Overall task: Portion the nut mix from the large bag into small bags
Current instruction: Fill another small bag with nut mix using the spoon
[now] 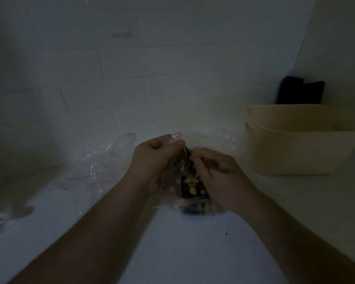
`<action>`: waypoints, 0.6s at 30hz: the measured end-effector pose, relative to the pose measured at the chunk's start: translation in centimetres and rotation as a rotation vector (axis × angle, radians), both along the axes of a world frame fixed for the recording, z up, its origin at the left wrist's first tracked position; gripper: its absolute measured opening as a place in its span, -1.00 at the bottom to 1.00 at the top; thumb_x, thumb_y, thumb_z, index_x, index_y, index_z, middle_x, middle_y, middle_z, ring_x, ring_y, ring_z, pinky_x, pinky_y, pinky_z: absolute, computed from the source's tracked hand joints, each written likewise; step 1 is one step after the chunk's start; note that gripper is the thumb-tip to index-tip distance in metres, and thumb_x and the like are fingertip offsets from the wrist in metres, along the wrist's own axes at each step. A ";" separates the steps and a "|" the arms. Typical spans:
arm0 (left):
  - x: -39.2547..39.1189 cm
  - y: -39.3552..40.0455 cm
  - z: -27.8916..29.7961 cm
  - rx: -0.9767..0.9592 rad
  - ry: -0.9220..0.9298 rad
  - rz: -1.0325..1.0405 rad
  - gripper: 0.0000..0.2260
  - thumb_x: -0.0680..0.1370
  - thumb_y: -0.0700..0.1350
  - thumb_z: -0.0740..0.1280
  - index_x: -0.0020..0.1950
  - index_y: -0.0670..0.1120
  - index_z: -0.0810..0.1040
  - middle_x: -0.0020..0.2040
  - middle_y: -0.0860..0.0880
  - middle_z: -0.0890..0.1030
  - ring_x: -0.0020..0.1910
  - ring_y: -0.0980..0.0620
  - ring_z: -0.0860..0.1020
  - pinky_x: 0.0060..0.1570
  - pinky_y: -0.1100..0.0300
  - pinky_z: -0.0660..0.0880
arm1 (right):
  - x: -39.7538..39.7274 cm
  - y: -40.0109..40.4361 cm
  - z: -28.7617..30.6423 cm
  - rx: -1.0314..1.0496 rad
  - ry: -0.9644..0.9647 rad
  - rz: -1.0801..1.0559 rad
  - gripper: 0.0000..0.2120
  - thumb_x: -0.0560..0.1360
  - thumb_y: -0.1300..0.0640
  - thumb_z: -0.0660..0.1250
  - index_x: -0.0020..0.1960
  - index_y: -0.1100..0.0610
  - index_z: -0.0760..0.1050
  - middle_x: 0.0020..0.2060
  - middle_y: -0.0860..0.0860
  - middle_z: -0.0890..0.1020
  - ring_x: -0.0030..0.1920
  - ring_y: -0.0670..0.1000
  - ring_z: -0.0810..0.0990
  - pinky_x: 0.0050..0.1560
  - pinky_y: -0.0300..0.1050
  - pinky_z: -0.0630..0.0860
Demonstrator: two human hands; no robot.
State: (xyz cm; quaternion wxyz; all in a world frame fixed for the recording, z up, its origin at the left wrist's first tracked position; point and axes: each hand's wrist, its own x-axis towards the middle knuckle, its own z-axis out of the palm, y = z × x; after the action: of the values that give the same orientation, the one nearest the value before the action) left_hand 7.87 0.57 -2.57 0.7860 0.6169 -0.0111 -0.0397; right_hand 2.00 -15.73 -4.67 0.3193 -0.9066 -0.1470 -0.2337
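Head view is dim, so I read it cautiously. Nearest me, low in the frame, both forearms run up over the white bench (pixel 193 253) to the centre. There the left hand (pixel 152 160) has its fingers curled round the clear top of a small bag (pixel 173 140), its red seal line showing just above the knuckles. The right hand (pixel 217 173) is curled close against it, fingers bent inward at the bag's mouth; I judge it is pinching nuts or plastic, but I cannot tell which. Between and below the hands sits the nut mix (pixel 191 185), pale pieces against dark ones, in plastic on the bench; that looks like the large bag, though its edges are lost in the gloom.

To do this step well, I would keep the left grip holding the mouth wide and upright, feed small pinches directly over the opening, and stay above the large bag so strays fall back in.

Left of centre lie more loose clear bags (pixel 94 162). Further right stands a beige tub (pixel 295 144), with a dark object (pixel 299 91) behind it against the tiled wall (pixel 152 68).
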 end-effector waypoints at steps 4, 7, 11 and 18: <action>0.0 0.5 0.5 0.088 -0.044 0.027 -0.80 0.51 -0.23 0.54 0.12 -0.12 0.73 -0.05 -0.06 0.77 -0.24 0.21 0.71 -0.36 0.34 0.57 | 0.1 -0.7 0.8 0.196 0.160 -0.142 -0.74 0.71 0.04 0.14 -0.02 0.02 0.58 -0.27 -0.08 0.65 -0.29 -0.12 0.62 -0.24 -0.26 0.51; 0.3 1.6 0.9 0.235 -0.084 0.025 -0.70 0.51 -0.21 0.55 0.24 -0.10 0.68 -0.03 -0.01 0.73 -0.31 0.35 0.65 -0.46 0.43 0.48 | -0.1 -1.8 1.6 0.468 0.254 -0.211 -0.72 0.67 0.08 0.17 -0.10 0.06 0.60 -0.33 -0.02 0.69 -0.37 -0.04 0.64 -0.29 -0.13 0.54; 1.0 3.0 1.1 0.396 -0.164 0.040 -0.56 0.51 -0.18 0.56 0.38 -0.14 0.61 -0.05 0.10 0.66 -0.37 0.47 0.57 -0.49 0.53 0.40 | 0.0 -2.8 2.2 0.824 0.283 -0.207 -0.75 0.63 0.24 0.17 -0.16 0.22 0.54 -0.45 0.11 0.60 -0.50 0.01 0.51 -0.48 -0.17 0.44; -0.3 1.5 0.0 0.470 -0.295 -0.008 -0.47 0.39 -0.12 0.66 0.34 -0.06 0.65 0.11 0.09 0.73 0.04 0.28 0.68 -0.10 0.46 0.56 | -1.0 -4.7 3.2 0.614 0.060 -0.206 -0.69 0.69 0.11 0.20 -0.17 0.10 0.57 -0.42 0.06 0.62 -0.46 0.04 0.57 -0.43 -0.20 0.40</action>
State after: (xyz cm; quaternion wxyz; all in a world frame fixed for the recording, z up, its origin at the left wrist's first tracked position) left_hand 7.60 2.07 -2.53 0.6112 0.7813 -0.1182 0.0460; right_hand 0.98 -20.47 -1.52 0.5566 -0.7845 0.0321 -0.2714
